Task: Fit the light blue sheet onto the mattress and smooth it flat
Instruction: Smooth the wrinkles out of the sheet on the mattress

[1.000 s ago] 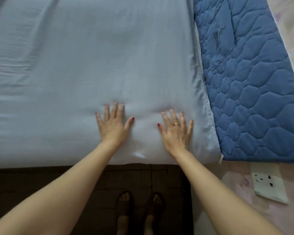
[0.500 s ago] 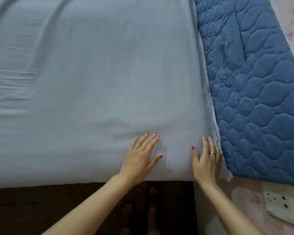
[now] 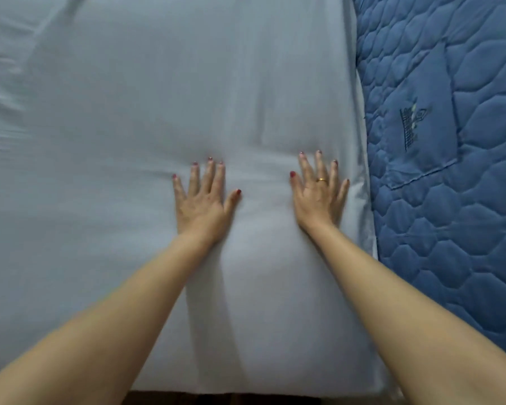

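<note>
The light blue cotton sheet [image 3: 129,127] covered the mattress, creased at its far left edge. The left hand [image 3: 202,203] lay flat on it, fingers straight and spread. Beside it the right hand [image 3: 319,197], wearing a gold ring [image 3: 322,180], pressed flat near the sheet's right edge, alongside a dark blue quilted mattress [image 3: 450,200]

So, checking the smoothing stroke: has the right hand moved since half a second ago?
Yes. The right hand has slid up the light blue sheet, away from the foot edge it was near, staying beside the blue quilted mattress.
</note>
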